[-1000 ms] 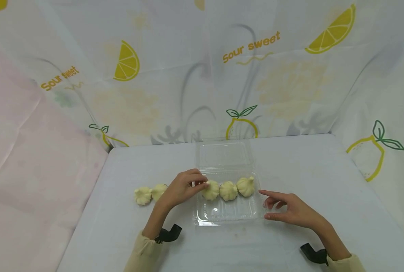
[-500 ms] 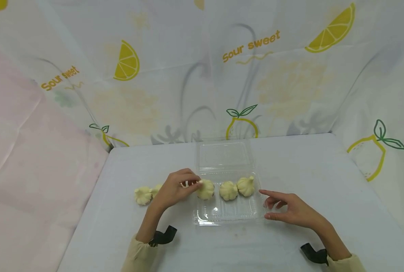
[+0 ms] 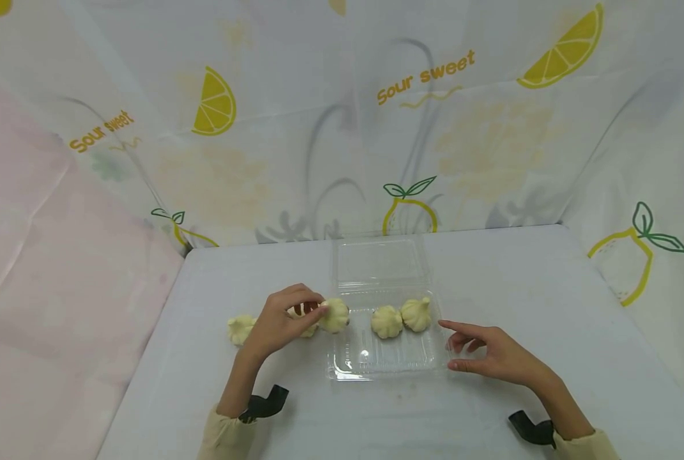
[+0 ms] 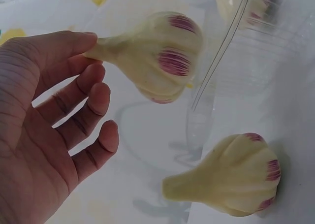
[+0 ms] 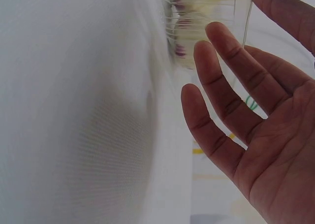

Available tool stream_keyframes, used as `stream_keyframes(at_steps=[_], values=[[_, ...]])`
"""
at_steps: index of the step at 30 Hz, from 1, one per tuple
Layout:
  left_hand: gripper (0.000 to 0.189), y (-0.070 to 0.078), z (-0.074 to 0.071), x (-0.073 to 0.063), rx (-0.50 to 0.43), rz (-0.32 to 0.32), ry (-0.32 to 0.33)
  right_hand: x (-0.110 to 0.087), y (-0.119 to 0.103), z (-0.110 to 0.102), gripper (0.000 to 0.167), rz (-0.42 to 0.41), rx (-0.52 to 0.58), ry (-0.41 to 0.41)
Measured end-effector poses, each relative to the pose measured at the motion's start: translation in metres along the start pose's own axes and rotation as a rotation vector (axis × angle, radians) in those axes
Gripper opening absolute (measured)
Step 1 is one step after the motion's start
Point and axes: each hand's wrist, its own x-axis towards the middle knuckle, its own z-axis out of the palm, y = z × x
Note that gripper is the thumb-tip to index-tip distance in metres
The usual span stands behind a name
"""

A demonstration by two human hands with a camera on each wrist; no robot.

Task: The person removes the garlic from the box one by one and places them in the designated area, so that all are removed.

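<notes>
Nearest me, two cream sleeves (image 3: 225, 437) come in over the white table (image 3: 491, 275), with a black wrist mount (image 3: 268, 404) at each cuff. On the right, the right hand (image 3: 488, 351) is held loosely with nothing in its grasp, index finger straight at the rim of a clear plastic container (image 3: 388, 355); whether it touches, I can't tell. On the left, the left hand (image 3: 284, 319) pinches a garlic bulb (image 3: 336, 315) by its stem, above the container's left edge. Up close, the bulb shows purple-streaked patches. Two loose bulbs (image 3: 241, 329) lie on the table to the left, one partly hidden by that hand, while a side-by-side pair of bulbs (image 3: 387, 322) sits inside the container. Farther back, the hinged lid (image 3: 382, 262) lies opened out. Beyond the table hangs a pale printed cloth (image 3: 330, 76) with lemon slices (image 3: 215, 102) and orange lettering (image 3: 426, 78) reading "Sour sweet", once at left, once right of centre.
</notes>
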Motion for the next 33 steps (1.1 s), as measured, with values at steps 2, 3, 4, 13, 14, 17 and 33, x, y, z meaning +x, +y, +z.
stream_keyframes(at_steps=[2,3,4,13,14,17,33], values=[[0.015,0.010,-0.004,0.001,-0.003,-0.009,-0.007,0.000,0.000,0.000,0.068,0.001,0.003,-0.001],[0.015,0.012,-0.006,0.001,-0.004,-0.013,-0.010,0.000,0.000,-0.001,0.067,0.001,0.003,-0.002],[0.015,0.013,-0.007,0.001,-0.004,-0.013,-0.014,0.000,0.000,-0.001,0.067,0.002,0.006,-0.003],[0.018,0.012,-0.016,-0.007,0.019,0.002,-0.017,0.001,-0.002,0.000,0.067,0.004,0.024,-0.009],[0.018,0.012,-0.017,-0.008,0.022,0.001,-0.017,0.001,-0.002,0.000,0.067,0.008,0.022,-0.010],[0.018,0.011,-0.020,-0.012,0.034,-0.012,-0.021,0.001,-0.003,0.000,0.067,0.022,0.017,-0.016],[0.018,-0.032,-0.025,-0.052,0.095,-0.092,-0.097,0.001,-0.002,0.000,0.067,0.044,0.021,-0.026]])
